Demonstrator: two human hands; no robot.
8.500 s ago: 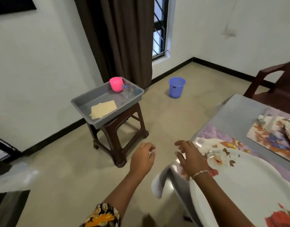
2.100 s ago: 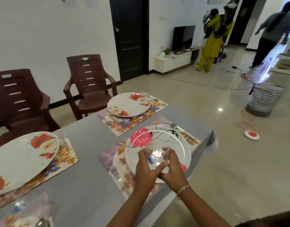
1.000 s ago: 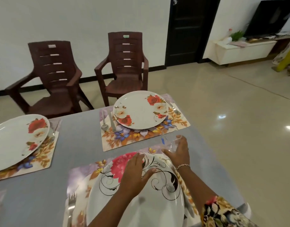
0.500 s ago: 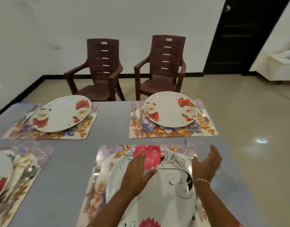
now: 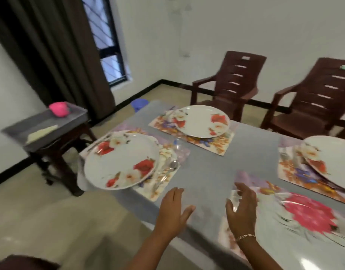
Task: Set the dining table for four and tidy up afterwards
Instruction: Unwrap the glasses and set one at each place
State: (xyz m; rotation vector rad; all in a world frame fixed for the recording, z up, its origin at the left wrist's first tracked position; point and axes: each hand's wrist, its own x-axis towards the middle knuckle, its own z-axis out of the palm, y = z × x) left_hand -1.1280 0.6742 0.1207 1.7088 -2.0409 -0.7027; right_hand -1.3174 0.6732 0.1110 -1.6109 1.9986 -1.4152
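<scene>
The left hand has come off the pink-flowered plate — fingers spread, empty. The plate lies just right of the half-curled fingers of the right hand — clasping a glass? Cannot tell. That place seems set.

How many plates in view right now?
4: near-left plate, closest to the stool; far plate, before the chairs; right plate, cropped by the frame; pink-flowered plate, nearest, blurred. None seem hidden.

We see the near plate at the table's left corner, the far plate behind it, a chair beyond the far edge, and a stool left of the table.
</scene>
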